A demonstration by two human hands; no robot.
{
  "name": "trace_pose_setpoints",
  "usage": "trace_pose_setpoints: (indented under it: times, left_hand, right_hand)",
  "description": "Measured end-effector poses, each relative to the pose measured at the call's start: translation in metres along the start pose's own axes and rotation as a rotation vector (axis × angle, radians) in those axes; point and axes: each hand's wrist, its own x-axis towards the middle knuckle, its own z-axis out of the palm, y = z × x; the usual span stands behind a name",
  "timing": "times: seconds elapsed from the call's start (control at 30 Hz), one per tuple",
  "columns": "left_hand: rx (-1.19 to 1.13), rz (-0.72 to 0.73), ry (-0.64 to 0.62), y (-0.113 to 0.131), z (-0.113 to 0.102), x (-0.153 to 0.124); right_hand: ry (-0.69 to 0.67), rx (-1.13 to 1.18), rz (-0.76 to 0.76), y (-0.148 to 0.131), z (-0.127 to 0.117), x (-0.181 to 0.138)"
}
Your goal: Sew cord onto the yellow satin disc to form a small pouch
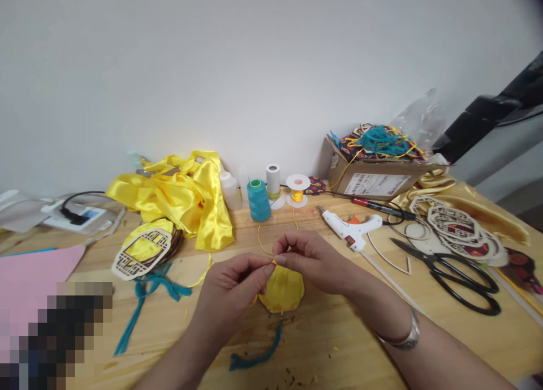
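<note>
My left hand (pixel 237 282) and my right hand (pixel 314 262) meet at the middle of the table, fingertips pinched together on a thin yellow cord (pixel 265 248). Just below them lies a rounded yellow satin piece (pixel 283 294), its upper part hidden by my fingers. From its lower edge a teal tassel (pixel 275 345) trails to the left on the wood. The cord loops up behind my hands; more yellow cord runs down from a white spool (pixel 298 181) standing behind. Whether the cord is knotted between my fingertips is too small to tell.
Yellow satin fabric (pixel 178 200), a teal thread cone (pixel 258 202) and a white bottle (pixel 230 189) stand behind. To the right lie a glue gun (pixel 352 227), black scissors (pixel 453 274) and cut-out wooden frames (pixel 452 226). A cardboard box (pixel 377 180) and stacked ornaments (pixel 142 253) flank them.
</note>
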Motion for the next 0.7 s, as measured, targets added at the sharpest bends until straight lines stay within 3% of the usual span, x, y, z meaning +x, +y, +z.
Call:
trace_pose_setpoints:
  times: [0.23,0.53,0.7]
  left_hand:
    - [0.046,-0.003,0.009,-0.0037,-0.0026,0.0005]
    - [-0.081,-0.038,-0.039,-0.0095,-0.0041,-0.0006]
    - [-0.148,-0.09,-0.048,-0.0105,-0.0041,0.0005]
  right_hand:
    - [0.044,0.075,0.013,0.0053,0.0007,0.0027]
    - [0.18,0.123,0.031,0.0021,0.0039,0.0034]
    - [0.149,0.172,0.047,-0.0009,0.0046,0.0037]
